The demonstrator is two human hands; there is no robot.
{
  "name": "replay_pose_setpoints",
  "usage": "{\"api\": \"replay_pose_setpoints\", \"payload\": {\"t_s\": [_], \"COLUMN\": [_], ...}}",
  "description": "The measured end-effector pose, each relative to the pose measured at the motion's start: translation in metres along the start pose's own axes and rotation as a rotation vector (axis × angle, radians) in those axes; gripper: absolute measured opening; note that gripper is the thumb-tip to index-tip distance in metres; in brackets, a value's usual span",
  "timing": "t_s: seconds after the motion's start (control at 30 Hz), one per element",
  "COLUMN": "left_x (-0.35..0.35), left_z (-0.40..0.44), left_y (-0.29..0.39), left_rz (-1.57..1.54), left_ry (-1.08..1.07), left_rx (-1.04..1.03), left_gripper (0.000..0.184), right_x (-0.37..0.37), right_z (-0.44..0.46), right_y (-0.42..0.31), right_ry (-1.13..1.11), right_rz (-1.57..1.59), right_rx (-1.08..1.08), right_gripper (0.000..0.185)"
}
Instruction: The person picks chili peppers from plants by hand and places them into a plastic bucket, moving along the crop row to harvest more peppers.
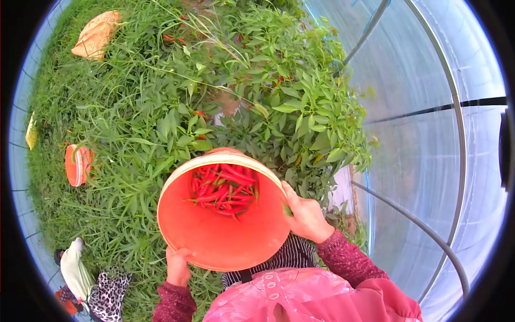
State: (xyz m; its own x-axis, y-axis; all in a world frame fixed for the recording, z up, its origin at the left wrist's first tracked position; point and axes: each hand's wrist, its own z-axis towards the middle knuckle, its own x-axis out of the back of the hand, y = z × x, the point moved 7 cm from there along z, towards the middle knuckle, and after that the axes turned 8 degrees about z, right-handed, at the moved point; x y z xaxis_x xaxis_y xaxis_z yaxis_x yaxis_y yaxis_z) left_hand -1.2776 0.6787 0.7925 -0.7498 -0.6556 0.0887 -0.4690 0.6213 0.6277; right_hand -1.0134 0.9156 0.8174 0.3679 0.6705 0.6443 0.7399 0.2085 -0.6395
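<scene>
An orange bucket (230,244) with a pale rim is tilted in front of me, its mouth turned toward me. Red chili peppers (225,188) lie in a heap at its bottom. On the lower left, my left hand (178,265) grips the rim, fingers partly hidden behind it. My right hand (307,217) is closed on the rim at the right side, and a bit of green leaf shows beside the thumb. Pepper plants (300,102) with green leaves and a few red fruits grow just beyond the bucket.
A second orange bucket (79,165) stands among weeds at left. An orange sack (96,36) lies at upper left, a yellow bag (31,131) at the far left edge. Another person (78,271) is at lower left. Clear plastic sheeting (413,150) on metal hoops (457,134) walls the right side.
</scene>
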Motion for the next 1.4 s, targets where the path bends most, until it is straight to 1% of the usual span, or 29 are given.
{"api": "replay_pose_setpoints", "payload": {"t_s": [0.07,0.1,0.17,0.23,0.33,0.4,0.47,0.5,0.57,0.63,0.7,0.8,0.83,0.9,0.97,1.0,1.03,1.07,1.1,1.13,1.23,1.27,1.3,1.33,1.37,1.4], "left_x": [0.028,0.039,0.066,0.084,0.092,0.084,0.080,0.079,0.076,0.068,0.056,0.032,0.024,0.008,-0.011,-0.024,-0.038,-0.049,-0.065,-0.082,-0.139,-0.155,-0.170,-0.187,-0.207,-0.217], "left_z": [-0.010,-0.013,-0.022,-0.028,-0.041,-0.052,-0.058,-0.058,-0.050,-0.032,-0.004,0.052,0.059,0.077,0.112,0.139,0.167,0.197,0.230,0.264,0.370,0.410,0.451,0.490,0.529,0.579], "left_y": [0.020,0.029,0.045,0.062,0.094,0.125,0.150,0.163,0.184,0.206,0.226,0.258,0.262,0.272,0.297,0.313,0.330,0.348,0.369,0.390,0.444,0.456,0.469,0.485,0.504,0.514], "left_rz": [-0.022,-0.033,-0.070,-0.095,-0.150,-0.223,-0.229,-0.233,-0.223,-0.213,-0.193,-0.171,-0.170,-0.202,-0.226,-0.215,-0.205,-0.204,-0.174,-0.145,-0.070,-0.034,-0.010,0.014,0.010,0.091], "left_ry": [0.102,0.100,0.089,0.086,0.063,0.079,0.065,0.051,0.042,0.033,0.012,0.012,0.026,0.116,0.167,0.140,0.112,0.127,0.078,0.029,0.001,-0.028,-0.054,-0.080,-0.055,-0.091], "left_rx": [-0.026,-0.043,-0.070,-0.080,-0.097,-0.151,-0.179,-0.197,-0.234,-0.271,-0.238,-0.258,-0.233,-0.111,-0.074,-0.056,-0.038,-0.013,-0.001,0.011,0.070,0.095,0.056,0.017,0.042,0.039], "left_gripper": [0.035,0.035,0.043,0.045,0.049,0.053,0.054,0.056,0.058,0.060,0.062,0.062,0.062,0.057,0.055,0.054,0.053,0.053,0.051,0.050,0.043,0.040,0.039,0.037,0.036,0.034], "right_x": [-0.002,0.000,0.006,0.019,0.040,0.062,0.082,0.091,0.108,0.122,0.130,0.141,0.142,0.149,0.157,0.168,0.174,0.181,0.190,0.202,0.223,0.230,0.236,0.242,0.243,0.246], "right_z": [0.011,0.018,0.028,0.037,0.054,0.067,0.075,0.081,0.098,0.126,0.160,0.226,0.244,0.285,0.336,0.367,0.396,0.425,0.455,0.485,0.579,0.609,0.637,0.665,0.699,0.732], "right_y": [-0.035,-0.051,-0.089,-0.129,-0.178,-0.201,-0.220,-0.228,-0.239,-0.242,-0.236,-0.218,-0.210,-0.200,-0.187,-0.181,-0.173,-0.163,-0.152,-0.144,-0.086,-0.069,-0.053,-0.040,-0.019,-0.012], "right_ry": [-0.002,0.010,0.042,0.066,0.128,0.161,0.242,0.251,0.265,0.310,0.318,0.320,0.284,0.223,0.185,0.227,0.200,0.207,0.213,0.234,0.272,0.312,0.353,0.376,0.370,0.420], "right_rz": [0.030,0.021,-0.010,-0.032,-0.103,-0.113,-0.112,-0.111,-0.127,-0.123,-0.097,-0.085,-0.062,-0.052,-0.009,0.013,0.021,0.020,0.018,0.035,0.034,0.048,0.061,0.043,0.088,0.101], "right_rx": [0.056,0.070,0.167,0.207,0.332,0.387,0.496,0.506,0.495,0.546,0.537,0.517,0.495,0.463,0.446,0.484,0.474,0.422,0.371,0.360,0.211,0.217,0.223,0.144,0.078,0.086], "right_gripper": [0.069,0.069,0.069,0.068,0.064,0.064,0.063,0.063,0.062,0.062,0.062,0.062,0.063,0.063,0.062,0.060,0.060,0.059,0.059,0.058,0.056,0.057,0.057,0.057,0.055,0.053]}}
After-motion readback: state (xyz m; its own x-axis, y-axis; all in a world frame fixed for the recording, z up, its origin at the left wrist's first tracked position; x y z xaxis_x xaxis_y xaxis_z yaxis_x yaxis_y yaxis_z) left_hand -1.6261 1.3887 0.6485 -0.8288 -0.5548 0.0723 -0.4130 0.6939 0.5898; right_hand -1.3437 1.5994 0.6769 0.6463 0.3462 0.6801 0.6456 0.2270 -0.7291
